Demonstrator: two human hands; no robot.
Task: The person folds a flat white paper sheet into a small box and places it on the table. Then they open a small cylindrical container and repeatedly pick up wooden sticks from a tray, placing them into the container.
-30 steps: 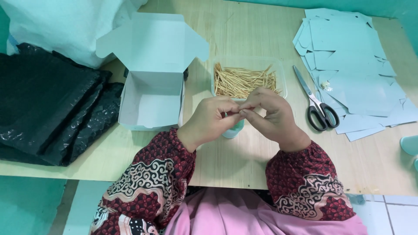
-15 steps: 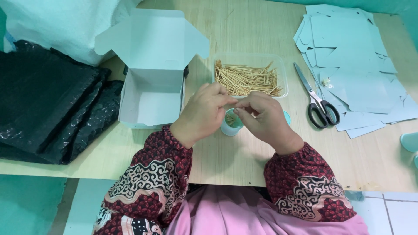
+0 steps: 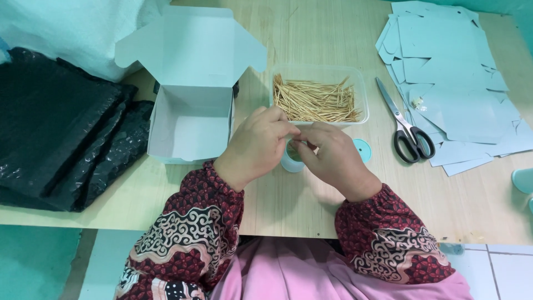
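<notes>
Head view: left hand [image 3: 256,145] and right hand [image 3: 333,160] meet fingertip to fingertip, pinched on something too small to identify, directly over a small round pale container [image 3: 291,159] mid-desk, beside the toothpick tray [image 3: 318,99] and open box [image 3: 191,119], both within easy reach.

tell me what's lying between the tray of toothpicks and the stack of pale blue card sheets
A pair of black-handled scissors lies on the wooden table between the toothpick tray and the card sheets, seen in the head view.

One open box [image 3: 191,105], one scissors [image 3: 404,125], one toothpick tray [image 3: 319,99]
</notes>
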